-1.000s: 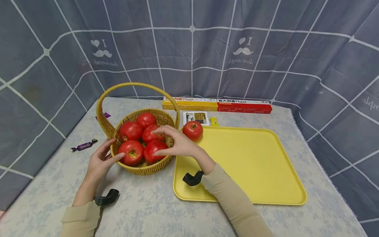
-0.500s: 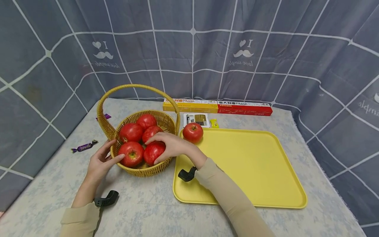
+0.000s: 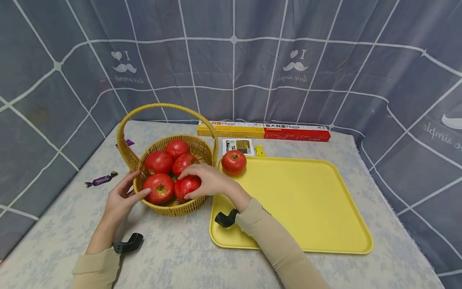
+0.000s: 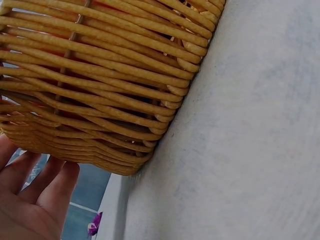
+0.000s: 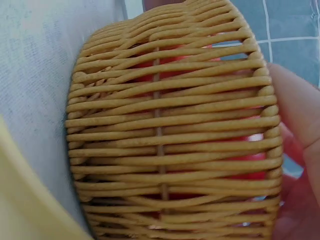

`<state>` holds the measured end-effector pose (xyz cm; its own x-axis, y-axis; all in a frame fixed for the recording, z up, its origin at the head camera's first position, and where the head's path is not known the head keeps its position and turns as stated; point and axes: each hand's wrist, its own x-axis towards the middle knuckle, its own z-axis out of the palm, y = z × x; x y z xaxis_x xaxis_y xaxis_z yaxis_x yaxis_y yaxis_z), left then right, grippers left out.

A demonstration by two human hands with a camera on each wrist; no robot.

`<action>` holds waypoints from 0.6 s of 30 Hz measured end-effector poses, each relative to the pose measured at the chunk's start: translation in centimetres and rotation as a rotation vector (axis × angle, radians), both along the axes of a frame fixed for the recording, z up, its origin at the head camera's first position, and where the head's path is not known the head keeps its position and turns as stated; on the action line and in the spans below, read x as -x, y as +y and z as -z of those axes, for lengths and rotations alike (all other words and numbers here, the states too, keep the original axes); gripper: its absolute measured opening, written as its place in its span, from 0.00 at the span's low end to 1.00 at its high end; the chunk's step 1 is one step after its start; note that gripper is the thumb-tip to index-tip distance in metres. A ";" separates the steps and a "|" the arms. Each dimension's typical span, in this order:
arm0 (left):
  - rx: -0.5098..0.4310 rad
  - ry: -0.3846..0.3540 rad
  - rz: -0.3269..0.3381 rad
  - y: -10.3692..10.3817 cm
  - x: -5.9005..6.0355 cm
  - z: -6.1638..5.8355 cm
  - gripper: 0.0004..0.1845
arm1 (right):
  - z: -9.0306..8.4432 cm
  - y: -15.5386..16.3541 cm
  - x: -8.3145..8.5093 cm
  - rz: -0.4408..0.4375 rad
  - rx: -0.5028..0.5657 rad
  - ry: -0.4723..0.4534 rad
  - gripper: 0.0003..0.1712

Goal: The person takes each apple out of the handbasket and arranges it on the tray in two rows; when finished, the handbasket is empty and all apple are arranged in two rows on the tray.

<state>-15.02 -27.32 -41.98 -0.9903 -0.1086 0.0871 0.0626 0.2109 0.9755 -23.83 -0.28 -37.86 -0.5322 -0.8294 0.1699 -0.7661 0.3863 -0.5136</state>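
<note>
1. My right hand reaches over the near right rim of the round woven wicker basket with the arched handle, and its fingers and thumb are curled round the red tomato at the front right of the basket, clamped on it while it lies in the basket.
2. My left hand rests against the basket's left outer wall with the fingers fairly straight and apart; the forefinger points toward the red tomato at the front left of the basket. It grips nothing.
3. In the left wrist view the fingers lie just under the basket's woven side, close to it; I cannot tell there whether they touch.
4. In the right wrist view the basket's wall fills the frame, red shows through the weave, and my palm sits at its right edge.
5. Three more red tomatoes sit behind in the basket: one at the left, one in the middle and one at the back.
6. A single red tomato stands on the far left corner of the flat yellow plastic tray, which lies just beside the basket on the pale patterned tablecloth.
7. Behind the tray, along the grey gridded curtain, lie a long yellow pasta box and a long red pasta box end to end, with a small white packet and a small yellow sweet in front of them.
8. A purple wrapped sweet lies well to the left of the basket, and another purple wrapper shows behind the handle.
</note>
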 end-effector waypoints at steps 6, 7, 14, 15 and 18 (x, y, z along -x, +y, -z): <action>-0.006 -0.016 -0.003 0.0 -0.1 -0.2 0.37 | 0.6 0.0 0.0 0.035 0.126 -0.043 0.25; -0.005 -0.016 -0.003 0.0 -0.1 -0.2 0.37 | 0.7 0.0 0.0 0.045 0.156 -0.057 0.25; 0.043 -0.005 0.004 0.1 0.0 -0.1 0.37 | 0.1 0.7 0.0 0.082 0.306 -0.080 0.24; 0.048 -0.008 0.003 0.1 0.0 -0.1 0.37 | -0.1 0.9 -0.1 0.088 0.322 -0.080 0.24; 0.061 -0.020 -0.001 0.1 -0.1 -0.2 0.37 | -1.2 1.9 -0.5 0.100 0.408 -0.099 0.22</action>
